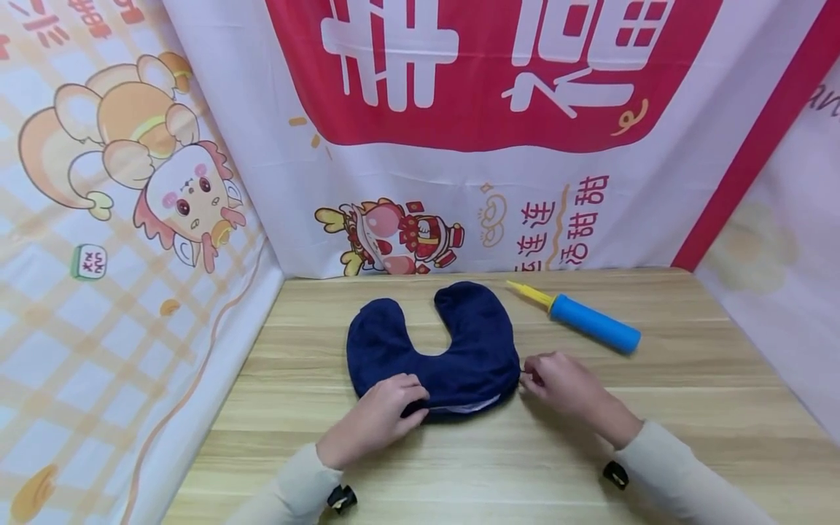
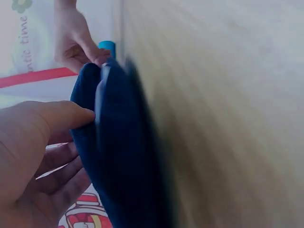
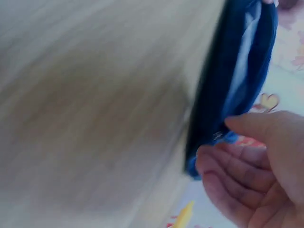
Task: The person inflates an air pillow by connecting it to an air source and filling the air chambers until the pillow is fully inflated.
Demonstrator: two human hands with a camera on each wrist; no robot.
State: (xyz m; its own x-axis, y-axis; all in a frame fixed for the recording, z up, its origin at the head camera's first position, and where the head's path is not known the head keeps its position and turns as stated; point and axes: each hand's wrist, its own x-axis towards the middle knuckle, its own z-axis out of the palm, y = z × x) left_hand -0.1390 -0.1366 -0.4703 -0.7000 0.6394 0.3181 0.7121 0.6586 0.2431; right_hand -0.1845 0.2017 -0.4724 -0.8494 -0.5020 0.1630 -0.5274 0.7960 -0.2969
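A navy blue U-shaped neck pillow [image 1: 482,332] lies on the wooden table, its two arms pointing away from me. Along its near edge runs a zip opening [image 1: 474,405], where a pale inside shows; the same gap appears in the right wrist view as a light strip [image 3: 241,66]. My left hand [image 1: 380,414] grips the near edge of the cover at the left of that gap, thumb on one side and fingers behind. At the pillow's right corner, my right hand [image 1: 567,383] pinches the small zip pull [image 3: 217,136] between thumb and forefinger.
A blue hand pump [image 1: 593,323] with a yellow nozzle [image 1: 530,293] lies behind my right hand. Printed cloth hangs behind the table [image 1: 695,328] and along both sides. Each wrist carries a black strap piece [image 1: 615,475].
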